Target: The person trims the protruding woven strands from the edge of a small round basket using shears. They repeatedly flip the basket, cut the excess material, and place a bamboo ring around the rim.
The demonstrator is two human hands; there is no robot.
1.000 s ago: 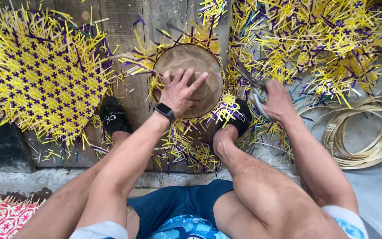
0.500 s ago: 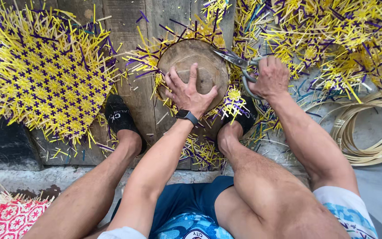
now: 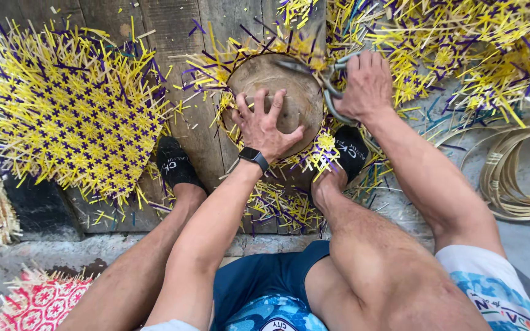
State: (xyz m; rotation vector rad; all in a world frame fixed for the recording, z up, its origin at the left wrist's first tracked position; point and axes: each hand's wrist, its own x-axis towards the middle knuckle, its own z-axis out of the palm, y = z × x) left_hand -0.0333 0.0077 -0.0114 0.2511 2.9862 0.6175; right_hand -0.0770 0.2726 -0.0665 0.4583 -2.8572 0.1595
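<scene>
Left hand [image 3: 265, 125] presses flat, fingers spread, on the round wooden form [image 3: 277, 92]. Right hand [image 3: 368, 83] is clenched around shears [image 3: 329, 79] just beyond. Strip ends [image 3: 216, 67] ring the form, mostly uncut; a finished-looking mat [image 3: 75, 116] lies far left.

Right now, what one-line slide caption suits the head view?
Left hand presses a round wooden disc onto yellow-purple weaving while the right hand works shears at its edge.

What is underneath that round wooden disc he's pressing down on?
A yellow and purple woven mat lies under the wooden disc; only its loose strip ends show around the rim. The left hand presses on the disc. The weave beneath is covered.
</scene>
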